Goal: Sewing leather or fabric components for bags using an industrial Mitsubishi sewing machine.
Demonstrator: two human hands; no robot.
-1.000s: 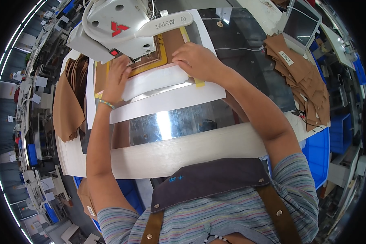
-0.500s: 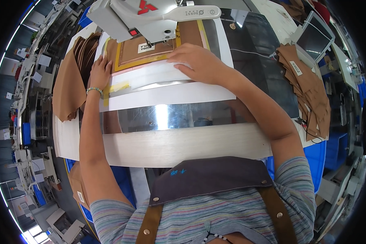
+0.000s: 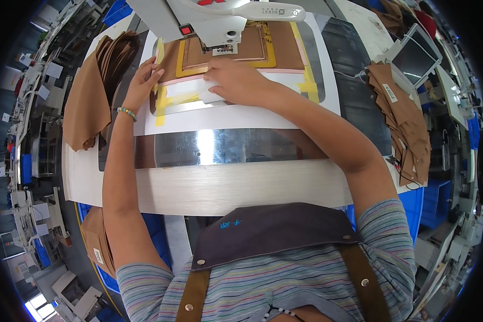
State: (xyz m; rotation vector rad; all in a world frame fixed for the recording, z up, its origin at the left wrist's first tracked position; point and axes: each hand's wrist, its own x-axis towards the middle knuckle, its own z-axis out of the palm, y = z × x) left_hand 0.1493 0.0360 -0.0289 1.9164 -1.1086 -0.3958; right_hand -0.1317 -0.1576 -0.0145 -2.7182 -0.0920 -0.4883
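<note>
A brown fabric piece (image 3: 284, 48) lies in a flat template with a yellow frame (image 3: 198, 71), under the white head of a sewing machine (image 3: 214, 29). A white label (image 3: 225, 50) on the fabric sits beneath the needle area, partly covered. My left hand (image 3: 141, 83) rests at the template's left edge, fingers bent and apart, holding nothing visible. My right hand (image 3: 239, 80) is curled at the frame's near edge, fingertips by the fabric. A small pale block (image 3: 211, 95) shows under its thumb; what the fingers grip is mostly hidden.
White sheeting (image 3: 252, 119) with yellow tape (image 3: 163, 104) surrounds the template on a shiny metal plate (image 3: 241, 147). Stacked brown pieces lie left (image 3: 86, 102) and right (image 3: 405, 118). A screen (image 3: 413, 56) stands back right. Blue bins (image 3: 413, 206) sit below the pale table edge (image 3: 241, 185).
The template and its sheet have slid right under the machine head, bringing the label across with them. My right hand has moved left along the near edge. My left hand has moved slightly right.
</note>
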